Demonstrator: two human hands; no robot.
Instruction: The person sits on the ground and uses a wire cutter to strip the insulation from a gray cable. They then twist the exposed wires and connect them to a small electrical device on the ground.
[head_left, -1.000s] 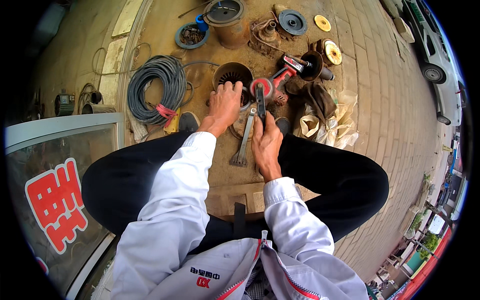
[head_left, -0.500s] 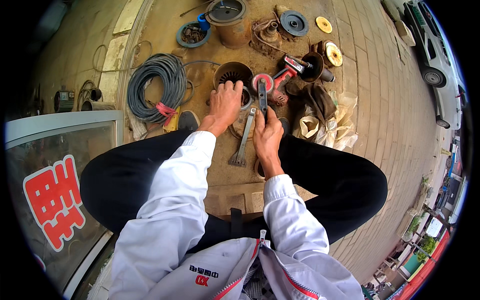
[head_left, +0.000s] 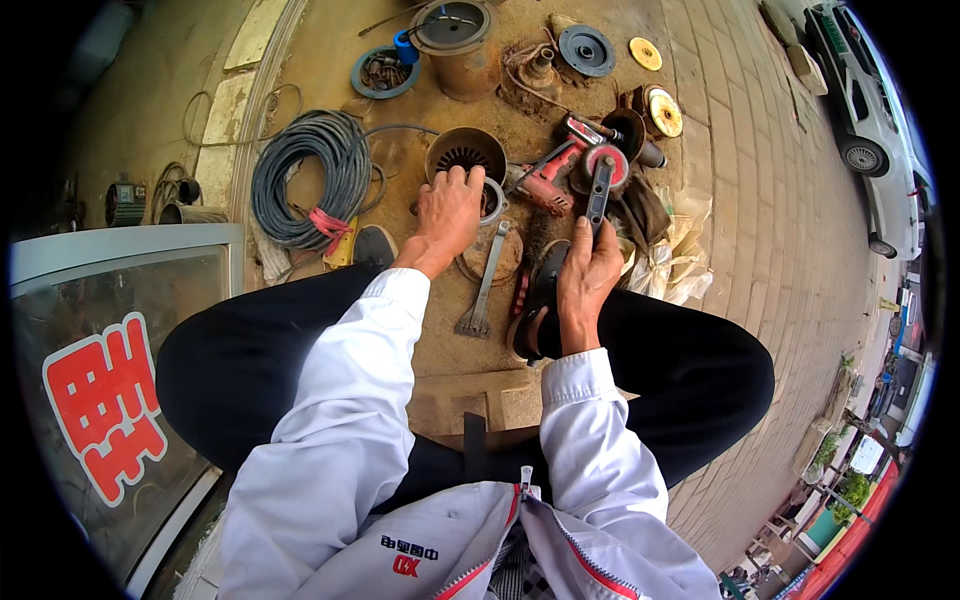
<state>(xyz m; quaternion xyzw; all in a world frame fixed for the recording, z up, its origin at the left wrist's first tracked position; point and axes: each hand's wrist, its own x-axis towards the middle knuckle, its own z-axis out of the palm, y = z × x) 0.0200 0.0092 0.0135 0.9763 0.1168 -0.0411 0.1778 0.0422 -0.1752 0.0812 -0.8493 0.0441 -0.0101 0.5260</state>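
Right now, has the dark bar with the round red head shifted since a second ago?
Yes: the dark bar with the round red head, in the right hand, has moved right, away from the flat grey metal tool.

Large red characters [head_left: 105, 408] edged in white stand, turned sideways, on the grey-framed glass door [head_left: 200, 330]. The person's pale grey-white, red-trimmed cloth jacket [head_left: 330, 545] bears a short line of small black characters [head_left: 408, 547] left of its zip, above bold red lettering [head_left: 405, 567]; both appear upside down. Marks on a green patch [head_left: 836, 32] of the white car [head_left: 862, 105] are too small to read.
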